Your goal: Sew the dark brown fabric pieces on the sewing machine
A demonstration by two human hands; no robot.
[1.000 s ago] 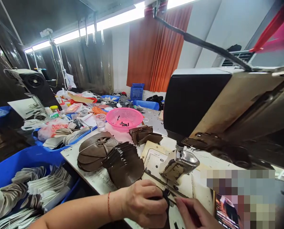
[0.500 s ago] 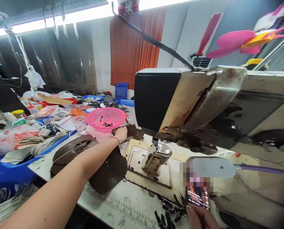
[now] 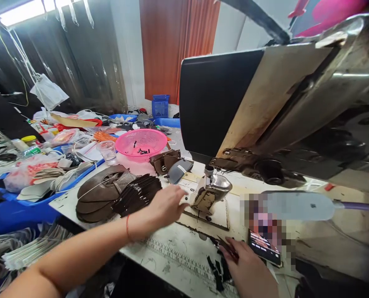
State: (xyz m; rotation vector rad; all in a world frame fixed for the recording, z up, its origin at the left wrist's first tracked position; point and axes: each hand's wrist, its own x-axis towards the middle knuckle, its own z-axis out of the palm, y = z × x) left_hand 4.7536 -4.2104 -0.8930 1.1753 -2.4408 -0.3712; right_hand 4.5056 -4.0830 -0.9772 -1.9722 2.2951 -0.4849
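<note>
My left hand [image 3: 167, 207] hovers over the bed of the post sewing machine [image 3: 211, 192], left of its metal post, slightly blurred. Its fingers are loosely bent and apart, with nothing seen in them. Near the bed's front edge, my right hand [image 3: 249, 265] is closed round a slim dark pointed tool [image 3: 232, 252], partly hidden by the fingers. Short black strips [image 3: 217, 271] lie beside that hand. Behind my left hand rest a brown leather piece with a buckle [image 3: 165, 161] and a grey flat piece [image 3: 180, 170]. Stacked brown leather pieces [image 3: 97, 194] sit to the left.
A pink basket [image 3: 122, 145] with a few black bits stands behind the leather, next to a clear plastic cup [image 3: 106, 151]. A lit phone [image 3: 265, 248] lies right of my right hand. Blue bins [image 3: 4, 215] with stacked pieces line the left. The machine head [image 3: 218, 103] overhangs the right.
My left hand has left the brown leather by the pink basket and come forward to the machine post. My right hand has moved left, off the phone, and now grips the pointed tool. The view shifted.
</note>
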